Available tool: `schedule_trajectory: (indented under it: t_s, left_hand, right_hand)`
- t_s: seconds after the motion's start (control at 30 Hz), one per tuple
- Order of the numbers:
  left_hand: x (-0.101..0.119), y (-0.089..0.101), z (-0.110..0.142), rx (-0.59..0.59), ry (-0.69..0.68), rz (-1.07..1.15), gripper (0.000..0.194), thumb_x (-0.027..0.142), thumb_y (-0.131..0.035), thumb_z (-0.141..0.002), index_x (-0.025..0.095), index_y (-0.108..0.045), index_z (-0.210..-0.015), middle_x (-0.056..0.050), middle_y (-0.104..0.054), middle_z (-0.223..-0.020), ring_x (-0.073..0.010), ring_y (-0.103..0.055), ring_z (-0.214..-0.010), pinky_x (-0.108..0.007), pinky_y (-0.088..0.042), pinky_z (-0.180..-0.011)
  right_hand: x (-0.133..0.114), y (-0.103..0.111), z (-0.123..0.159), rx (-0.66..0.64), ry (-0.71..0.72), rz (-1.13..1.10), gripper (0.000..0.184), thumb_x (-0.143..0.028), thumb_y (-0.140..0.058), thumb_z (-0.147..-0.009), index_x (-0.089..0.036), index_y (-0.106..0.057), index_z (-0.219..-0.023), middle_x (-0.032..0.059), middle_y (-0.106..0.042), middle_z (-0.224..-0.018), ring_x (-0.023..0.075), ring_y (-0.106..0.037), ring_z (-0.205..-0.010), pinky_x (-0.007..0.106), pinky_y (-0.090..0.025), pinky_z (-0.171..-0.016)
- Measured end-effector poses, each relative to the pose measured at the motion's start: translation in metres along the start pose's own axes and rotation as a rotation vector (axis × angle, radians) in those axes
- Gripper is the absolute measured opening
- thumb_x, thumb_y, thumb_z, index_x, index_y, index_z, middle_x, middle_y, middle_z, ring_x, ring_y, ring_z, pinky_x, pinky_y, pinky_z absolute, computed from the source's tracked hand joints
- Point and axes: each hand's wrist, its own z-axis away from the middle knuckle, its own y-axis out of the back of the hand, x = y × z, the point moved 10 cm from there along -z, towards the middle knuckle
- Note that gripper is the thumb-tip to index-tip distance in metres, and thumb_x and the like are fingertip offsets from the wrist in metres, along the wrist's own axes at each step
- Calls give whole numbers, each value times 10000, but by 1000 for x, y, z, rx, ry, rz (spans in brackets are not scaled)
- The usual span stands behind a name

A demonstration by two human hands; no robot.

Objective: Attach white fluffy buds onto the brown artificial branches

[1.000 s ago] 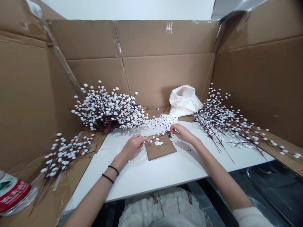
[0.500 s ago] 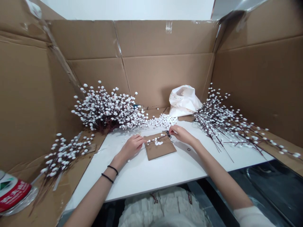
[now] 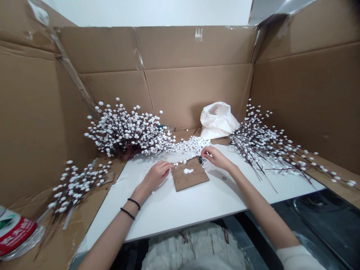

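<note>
A thin brown berry stem with a few white foam berries spans the gap between my hands, just above the far part of a small cardboard square. My left hand pinches its left end. The fingers of my right hand are closed at its right end, beside a cluster of small black rings. A white glue-like blob lies on the cardboard. Fingertips partly hide both stem ends.
Loose white berries lie behind the cardboard on the white board. Bunches of berry branches stand left and right. A white bag sits at the back. Cardboard walls enclose the table; a red-white container is at left.
The berry stem has shifted up and away from the white blob toward the cardboard's far edge. My right hand has moved slightly; my left hand stays nearly in place.
</note>
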Motion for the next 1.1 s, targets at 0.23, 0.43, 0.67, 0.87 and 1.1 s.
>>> schedule_trajectory:
  t_s: [0.23,0.43,0.67,0.87,1.1]
  left_hand:
    - [5,4,-4,35,82,172,249,266,-396,-894,209,-526,-1099,-52,-609,-1053,-145,-561,-984,-289,-468,-879]
    - [14,-5,-11,50,89,256,285,237,-352,-906,232,-542,-1119,-54,-579,-1117,-140,-533,-1051,-307,-459,-931]
    - [23,-14,-12,5,39,223,314,222,-336,-907,241,-539,-1146,-65,-566,-1154,-148,-520,-1077,-311,-467,-935]
    - [22,-24,-13,-60,34,219,351,215,-322,-904,236,-495,-1209,-66,-586,-1118,-159,-534,-1048,-325,-491,-907]
    - [24,-18,-12,-18,58,214,381,233,-297,-913,267,-420,-1272,-56,-531,-1216,-153,-499,-1125,-338,-461,-974]
  right_hand:
    - [4,16,0,46,-2,-5,121,-254,-478,-855,-180,-566,-816,54,-608,-859,179,-523,-821,290,-381,-732]
    - [11,28,-1,93,-46,118,209,-306,-466,-872,-175,-596,-773,54,-618,-789,184,-506,-767,307,-353,-728]
    - [13,29,2,78,-34,287,201,-284,-461,-883,-183,-602,-782,49,-604,-814,203,-468,-849,322,-285,-754]
    - [7,20,2,20,-17,367,221,-260,-445,-889,-183,-613,-767,55,-603,-808,201,-453,-820,320,-264,-713]
    - [6,31,2,78,-20,352,194,-254,-450,-878,-181,-596,-773,51,-597,-813,204,-457,-849,316,-269,-720]
